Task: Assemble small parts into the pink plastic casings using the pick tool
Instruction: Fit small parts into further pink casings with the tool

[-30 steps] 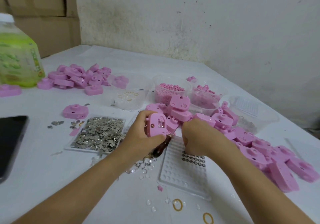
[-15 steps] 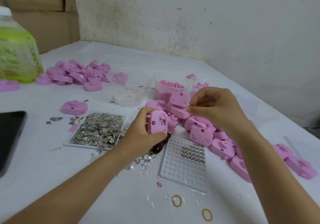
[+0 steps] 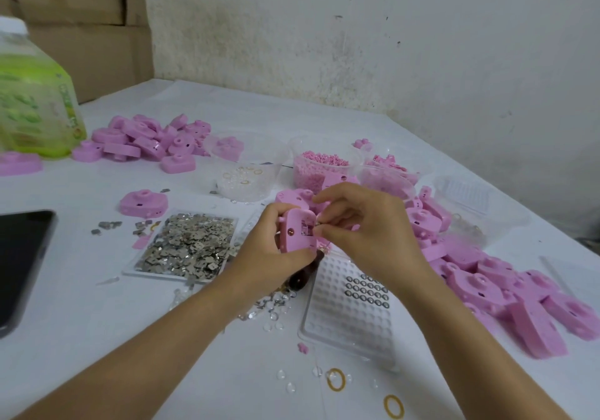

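While you work over the middle of the tabletop [image 3: 97,322], you have one pink casing [image 3: 293,229] in your left hand [image 3: 269,257], thumb below and fingers curled round its far side. It stands on edge, its long axis close to upright and its open back turned toward you. That same hand also holds the one pick tool [image 3: 302,278], whose dark handle slants out below the palm toward the near edge. Your right hand [image 3: 367,228] has thumb and forefinger closed on a tiny glinting part [image 3: 315,224], too small to identify, right at the casing's recess. Half a second ago that hand was raised over the loose casings toward the right edge, well apart from the one you hold; now it touches it, and your left hand has kept its grip. Two trays lie below: metal pieces [image 3: 188,247] on the left, a white dimpled tray [image 3: 350,319] on the right. Two yellow rings [image 3: 336,379] lie by the near edge.
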